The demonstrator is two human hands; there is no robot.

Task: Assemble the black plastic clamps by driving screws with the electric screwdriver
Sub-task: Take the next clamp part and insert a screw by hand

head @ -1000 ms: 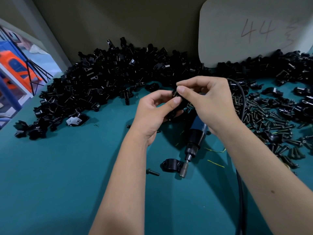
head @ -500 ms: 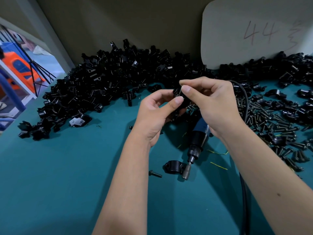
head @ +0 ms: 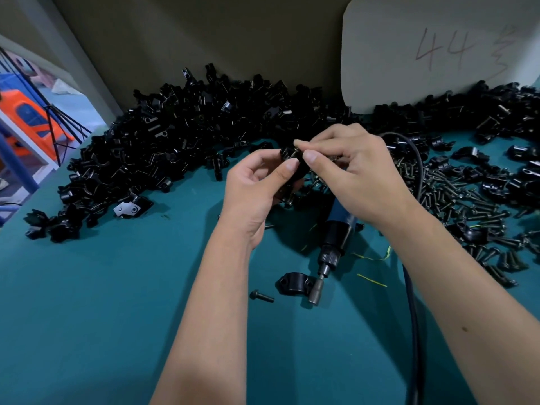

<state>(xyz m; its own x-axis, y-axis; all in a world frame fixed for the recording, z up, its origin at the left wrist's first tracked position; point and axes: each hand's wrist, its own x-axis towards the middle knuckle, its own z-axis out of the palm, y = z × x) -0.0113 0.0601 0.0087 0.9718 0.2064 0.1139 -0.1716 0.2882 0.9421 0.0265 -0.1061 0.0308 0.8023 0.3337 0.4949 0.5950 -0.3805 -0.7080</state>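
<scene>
Black plastic clamp (head: 295,166) pinched in left hand (head: 257,185) above table (head: 87,317) centre; right hand (head: 356,173) gripping a screw (head: 298,145) at its hole. Electric screwdriver (head: 333,244) lying idle — not yet driven. 1 loose clamp half (head: 293,283) nearby; big heap (head: 175,135) along far edge remaining.

You face a table (head: 87,317) with a plain teal top. Behind the table stands a dull olive wall (head: 204,39). A pale rounded board (head: 423,48), marked "44" in red, leans against that wall at its right. Left of the table, a grey post (head: 58,45) frames an opening onto a brighter area holding blue bars and an orange object (head: 26,118).
</scene>
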